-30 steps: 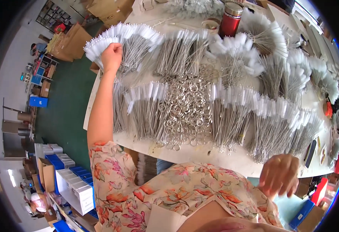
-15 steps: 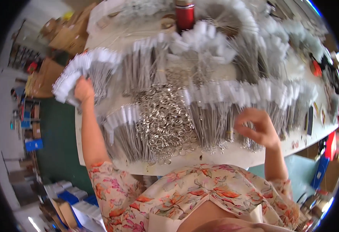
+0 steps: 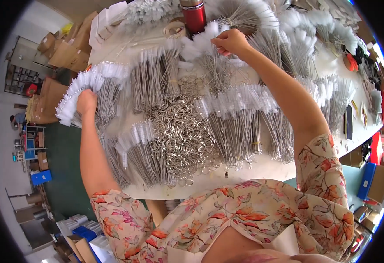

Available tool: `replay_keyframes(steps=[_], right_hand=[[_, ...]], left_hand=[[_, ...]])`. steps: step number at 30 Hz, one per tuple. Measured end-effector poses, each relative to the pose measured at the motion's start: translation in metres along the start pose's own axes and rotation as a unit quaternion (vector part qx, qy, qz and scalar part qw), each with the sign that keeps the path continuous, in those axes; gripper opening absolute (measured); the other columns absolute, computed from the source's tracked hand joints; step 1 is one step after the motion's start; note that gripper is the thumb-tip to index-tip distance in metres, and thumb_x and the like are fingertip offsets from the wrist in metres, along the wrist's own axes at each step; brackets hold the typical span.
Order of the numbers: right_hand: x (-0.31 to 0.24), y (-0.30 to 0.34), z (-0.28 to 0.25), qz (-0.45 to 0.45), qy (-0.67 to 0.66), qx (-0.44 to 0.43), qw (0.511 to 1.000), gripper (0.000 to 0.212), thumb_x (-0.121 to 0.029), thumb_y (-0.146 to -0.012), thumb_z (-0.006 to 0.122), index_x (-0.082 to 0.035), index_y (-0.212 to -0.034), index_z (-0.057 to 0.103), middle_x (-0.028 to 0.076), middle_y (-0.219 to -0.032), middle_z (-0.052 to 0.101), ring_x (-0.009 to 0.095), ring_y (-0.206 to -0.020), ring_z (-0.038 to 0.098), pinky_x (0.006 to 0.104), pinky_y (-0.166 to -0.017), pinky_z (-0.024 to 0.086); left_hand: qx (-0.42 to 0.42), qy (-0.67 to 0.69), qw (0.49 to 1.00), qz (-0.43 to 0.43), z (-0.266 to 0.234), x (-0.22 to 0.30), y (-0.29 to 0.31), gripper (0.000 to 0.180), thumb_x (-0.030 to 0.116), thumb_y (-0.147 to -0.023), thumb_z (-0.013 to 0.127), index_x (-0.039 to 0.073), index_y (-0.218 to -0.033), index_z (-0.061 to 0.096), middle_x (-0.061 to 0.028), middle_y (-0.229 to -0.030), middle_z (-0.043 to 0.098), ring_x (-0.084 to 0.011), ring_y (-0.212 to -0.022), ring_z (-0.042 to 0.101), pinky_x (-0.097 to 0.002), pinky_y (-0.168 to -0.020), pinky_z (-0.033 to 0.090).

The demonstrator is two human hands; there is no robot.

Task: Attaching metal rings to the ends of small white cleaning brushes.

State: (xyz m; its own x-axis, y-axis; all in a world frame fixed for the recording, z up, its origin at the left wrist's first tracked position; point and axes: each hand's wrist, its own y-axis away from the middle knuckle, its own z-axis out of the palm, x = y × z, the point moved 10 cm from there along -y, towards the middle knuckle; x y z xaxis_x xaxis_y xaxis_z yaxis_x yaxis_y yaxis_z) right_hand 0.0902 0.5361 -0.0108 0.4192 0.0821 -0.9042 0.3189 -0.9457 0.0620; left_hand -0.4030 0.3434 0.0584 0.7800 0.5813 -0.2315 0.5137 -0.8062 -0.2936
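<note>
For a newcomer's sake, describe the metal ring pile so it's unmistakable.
Find the pale table. Near its front edge, the metal ring pile lies between groups of white-tipped brushes. Its shiny circles set it apart from their straight wire stems.

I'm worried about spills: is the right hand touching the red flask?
Apart: the head view shows white brush heads and a clear gap between the right hand and the red flask.

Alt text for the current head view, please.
A person's left hand is at a fanned bunch of white-bristled wire brushes, while the right hand is over another bunch near a red flask. Loose metal rings lie heaped among more brushes on a pale table.
</note>
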Motion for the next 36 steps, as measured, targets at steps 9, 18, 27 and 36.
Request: replay_keyframes(steps=[9,18,27,36], right_hand=[[-0.063,0.026,-0.058,-0.166,-0.027,0.22,0.961,0.03,-0.031,-0.072,0.062,-0.002,-0.08,0.063,0.014,-0.075,0.064,0.027,-0.072,0.061,0.0352,-0.068,0.047],[-0.063,0.076,-0.231,-0.246,0.149,0.284,0.915,0.02,-0.022,-0.087,0.052,-0.004,-0.086,0.061,0.006,-0.062,0.056,0.015,-0.055,0.053,0.0321,-0.05,0.043],[0.113,0.064,-0.346,0.181,0.405,0.259,0.858,0.03,-0.033,-0.068,0.062,-0.007,-0.082,0.066,0.009,-0.08,0.067,0.025,-0.084,0.062,0.037,-0.077,0.047],[0.164,0.054,-0.324,0.254,0.396,0.139,0.872,0.025,-0.033,-0.059,0.071,-0.012,-0.072,0.069,0.004,-0.077,0.068,0.02,-0.085,0.063,0.0379,-0.078,0.047]], left_hand=[[0.248,0.315,0.914,0.06,-0.041,-0.027,0.011,0.01,0.015,-0.085,0.052,0.005,-0.085,0.055,-0.0106,-0.078,0.061,-0.0254,-0.073,0.058,-0.0368,-0.068,0.045],[-0.096,0.361,0.912,0.167,0.033,0.164,0.059,0.029,0.026,-0.082,0.061,-0.003,-0.077,0.057,-0.011,-0.068,0.062,-0.0212,-0.06,0.057,-0.0339,-0.063,0.045],[-0.13,0.372,0.911,0.12,0.016,0.176,0.07,0.019,0.017,-0.083,0.061,-0.001,-0.077,0.056,-0.0094,-0.069,0.061,-0.0189,-0.061,0.056,-0.0316,-0.061,0.044],[-0.086,0.343,0.923,0.153,0.007,0.168,0.074,0.015,0.014,-0.082,0.06,0.001,-0.078,0.055,-0.0069,-0.066,0.056,-0.0174,-0.06,0.051,-0.0313,-0.061,0.043]])
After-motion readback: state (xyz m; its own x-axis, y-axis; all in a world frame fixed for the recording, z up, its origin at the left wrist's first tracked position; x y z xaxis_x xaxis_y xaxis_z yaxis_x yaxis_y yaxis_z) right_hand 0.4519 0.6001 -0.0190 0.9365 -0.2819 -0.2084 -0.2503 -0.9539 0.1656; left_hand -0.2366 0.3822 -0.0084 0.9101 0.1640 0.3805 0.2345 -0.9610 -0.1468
